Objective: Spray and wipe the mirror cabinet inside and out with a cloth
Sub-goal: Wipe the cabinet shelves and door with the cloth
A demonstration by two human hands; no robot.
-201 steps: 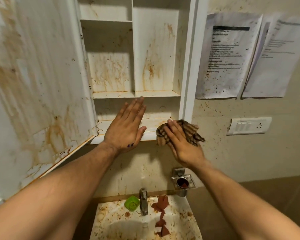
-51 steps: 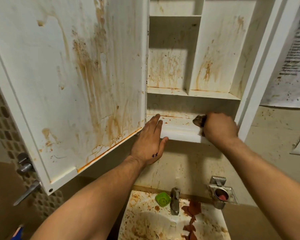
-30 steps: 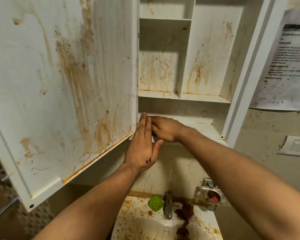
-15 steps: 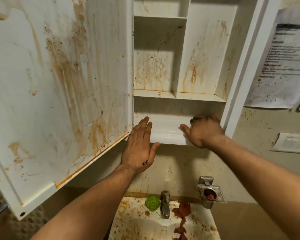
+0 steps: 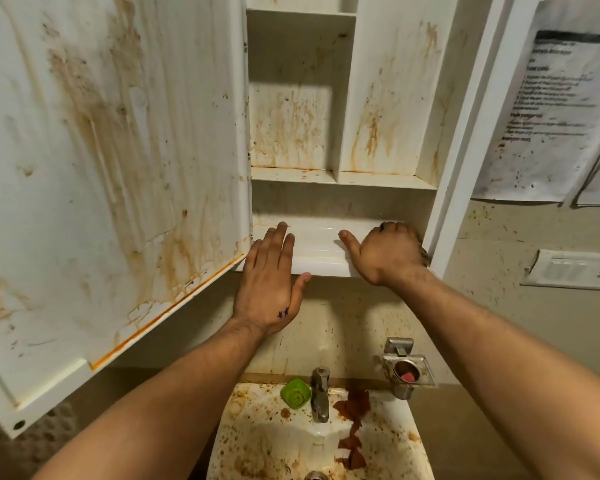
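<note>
Since the frame one second ago, the right hand (image 5: 387,252) has travelled from the left end of the bottom shelf (image 5: 321,242), where it was just beside the left hand (image 5: 269,282), to the far right corner of it. It is clenched around the cloth (image 5: 424,253), of which only a small dark edge shows at the right side of the wrist. The left hand has almost not moved: it lies flat with straight fingers on the near left edge of the same shelf and grasps nothing.

The mirror cabinet (image 5: 465,133) hangs on the wall above the sink (image 5: 274,441), and its door (image 5: 118,168) is swung open to the left. The bottom shelf looks already white and shiny, so I judge that this stroke is nearly finished. To do it well, the cloth should be pushed fully into the right corner, where the shelf meets the side wall, and then drawn along the near lip. The flat left hand is useful as a support. Much work remains: brown streaks cover the back panels (image 5: 291,129), the middle shelf (image 5: 326,176) and the inner face of the door. I think these vertical stains need spray first and wiping from top to bottom.

About writing: two paper sheets (image 5: 548,109) hang on the right wall with printed lines, but they are too blurred to read. I see no brand or label anywhere, also not on the switch plate (image 5: 572,269).
</note>
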